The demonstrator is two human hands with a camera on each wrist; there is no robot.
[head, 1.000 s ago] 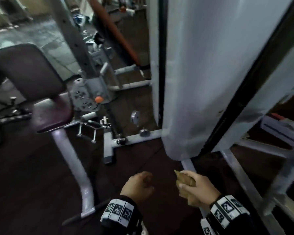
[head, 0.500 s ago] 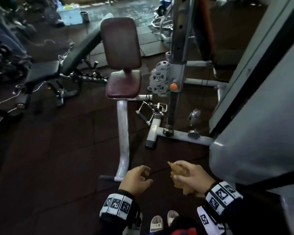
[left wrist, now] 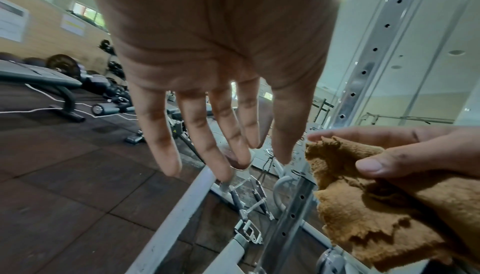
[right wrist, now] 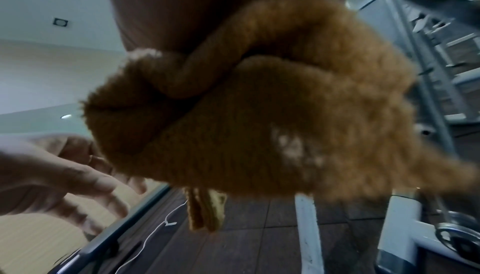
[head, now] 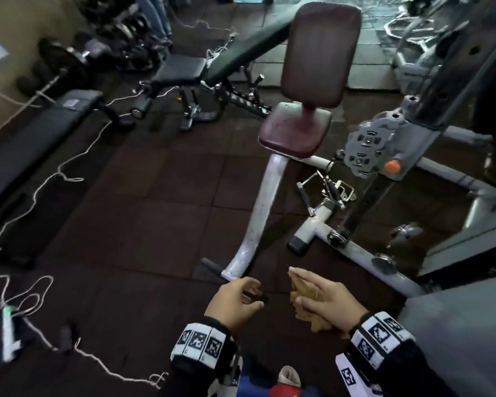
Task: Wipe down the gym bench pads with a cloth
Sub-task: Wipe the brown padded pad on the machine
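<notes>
Cloth [right wrist: 259, 114] — right hand's [left wrist: 415, 151] grip hidden

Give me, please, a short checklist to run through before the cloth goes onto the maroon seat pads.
1. Cloth in hand: ok, the right hand grips it bunched.
2. Left hand free to steady: ok, fingers relaxed and holding nothing.
3. Seat pad within reach: not ok, it lies well ahead of both hands.
4. Backrest pad unobstructed: ok, nothing rests on it.
5. Footing: not ok, a white cord trails across the floor to the left.
6. Cloth damp: cannot tell.
</notes>
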